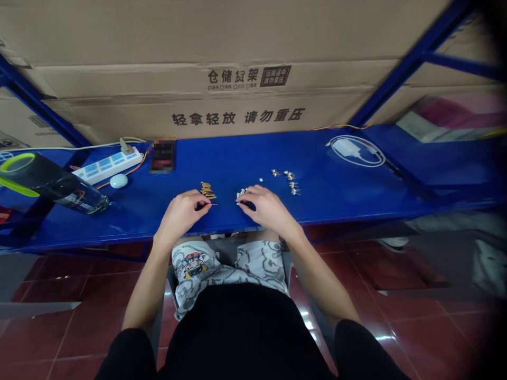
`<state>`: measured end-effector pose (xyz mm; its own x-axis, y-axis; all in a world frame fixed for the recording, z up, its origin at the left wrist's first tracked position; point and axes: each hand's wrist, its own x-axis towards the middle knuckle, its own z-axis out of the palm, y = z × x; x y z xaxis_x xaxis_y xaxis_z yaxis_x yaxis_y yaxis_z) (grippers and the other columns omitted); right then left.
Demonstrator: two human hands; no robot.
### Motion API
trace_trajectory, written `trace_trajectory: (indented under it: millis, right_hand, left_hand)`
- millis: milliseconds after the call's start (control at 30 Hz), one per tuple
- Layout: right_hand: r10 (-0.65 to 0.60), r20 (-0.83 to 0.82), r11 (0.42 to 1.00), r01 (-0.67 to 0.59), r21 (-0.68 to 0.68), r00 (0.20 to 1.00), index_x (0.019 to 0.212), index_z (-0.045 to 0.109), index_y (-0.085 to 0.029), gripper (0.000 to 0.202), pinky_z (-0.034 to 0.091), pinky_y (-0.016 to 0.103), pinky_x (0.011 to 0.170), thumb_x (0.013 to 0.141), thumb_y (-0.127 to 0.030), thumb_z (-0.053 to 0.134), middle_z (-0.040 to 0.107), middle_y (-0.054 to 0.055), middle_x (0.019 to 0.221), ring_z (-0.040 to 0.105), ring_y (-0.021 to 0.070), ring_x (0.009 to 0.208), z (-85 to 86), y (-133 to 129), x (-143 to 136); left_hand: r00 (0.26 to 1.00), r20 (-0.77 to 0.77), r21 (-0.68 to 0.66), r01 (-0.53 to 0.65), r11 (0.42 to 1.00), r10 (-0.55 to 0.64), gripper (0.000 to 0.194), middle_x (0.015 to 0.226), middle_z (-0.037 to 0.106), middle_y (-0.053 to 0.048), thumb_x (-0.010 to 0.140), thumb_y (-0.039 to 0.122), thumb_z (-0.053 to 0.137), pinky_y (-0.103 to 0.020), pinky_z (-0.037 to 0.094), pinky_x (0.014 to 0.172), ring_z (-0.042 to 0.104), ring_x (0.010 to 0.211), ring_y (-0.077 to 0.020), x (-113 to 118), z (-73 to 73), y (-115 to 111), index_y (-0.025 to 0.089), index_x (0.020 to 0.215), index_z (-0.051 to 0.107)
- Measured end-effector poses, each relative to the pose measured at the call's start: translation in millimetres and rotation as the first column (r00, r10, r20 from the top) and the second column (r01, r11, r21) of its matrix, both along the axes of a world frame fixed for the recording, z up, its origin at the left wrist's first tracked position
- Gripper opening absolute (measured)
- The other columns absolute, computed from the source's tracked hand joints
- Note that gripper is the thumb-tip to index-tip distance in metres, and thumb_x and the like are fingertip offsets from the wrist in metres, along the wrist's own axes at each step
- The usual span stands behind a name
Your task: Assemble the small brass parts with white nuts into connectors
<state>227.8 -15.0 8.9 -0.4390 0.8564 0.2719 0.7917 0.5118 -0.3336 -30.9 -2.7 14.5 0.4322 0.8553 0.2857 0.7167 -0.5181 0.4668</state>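
My left hand [185, 209] is closed in a pinch on a thin brass-coloured pin [214, 203], whose end sticks out to the right past the fingertips. Just beyond those fingers lies a small group of brass-coloured pins [207, 189]. My right hand [264, 205] has its thumb and fingers pinched together at a heap of small white pieces [241, 193]. Whether one of them is between its fingertips is too small to tell. One loose white piece [261, 180] lies a little farther back. Several white pieces with pins through them [293, 184] rest to the right of that hand.
The work takes place on a blue shelf [222, 158]. A dark bottle [59, 182], a white power strip [106, 164] and a pale egg-shaped object [119, 181] are at left. A coiled white cable [356, 150] lies at right. Cardboard [138, 100] stands behind.
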Motion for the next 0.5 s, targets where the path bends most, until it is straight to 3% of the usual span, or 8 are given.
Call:
trace_trajectory:
  millis: [267,367,500]
  right_hand:
    - [-0.048,-0.032,0.995,0.05,0.085,0.998,0.123,0.067,-0.025,0.03,0.047,0.045,0.094,0.099,-0.04,0.056,0.062,0.011,0.117,0.058,0.029,0.108,-1.2,2.6,-0.5]
    - [-0.027,-0.022,0.997,0.029,0.071,0.999,0.116,0.071,-0.025,0.026,0.048,0.042,0.09,0.099,-0.038,0.056,0.061,0.01,0.114,0.058,0.0272,0.105,-8.3,9.2,-3.8]
    - [-0.082,-0.071,0.992,0.088,0.088,0.994,0.102,0.075,-0.025,0.024,0.05,0.037,0.081,0.101,-0.032,0.052,0.062,0.009,0.106,0.058,0.025,0.101,-16.5,19.2,-0.6]
  left_hand:
    - [0.998,0.034,0.016,-0.06,0.998,0.06,0.011,0.086,0.071,-0.002,0.092,0.026,0.067,-0.029,0.048,0.067,0.06,0.068,-0.0143,-3.4,-1.8,7.6,0.022,0.091,0.077]
    - [0.997,0.046,0.018,-0.061,0.998,0.06,0.009,0.085,0.07,-0.002,0.091,0.026,0.068,-0.028,0.048,0.068,0.061,0.069,-0.0142,-2.6,-3.5,10.0,0.022,0.09,0.076]
    - [0.996,0.066,0.021,-0.065,0.998,0.063,0.008,0.083,0.069,-0.001,0.091,0.025,0.067,-0.028,0.048,0.068,0.06,0.067,-0.0133,-2.1,-5.9,12.6,0.022,0.089,0.075]
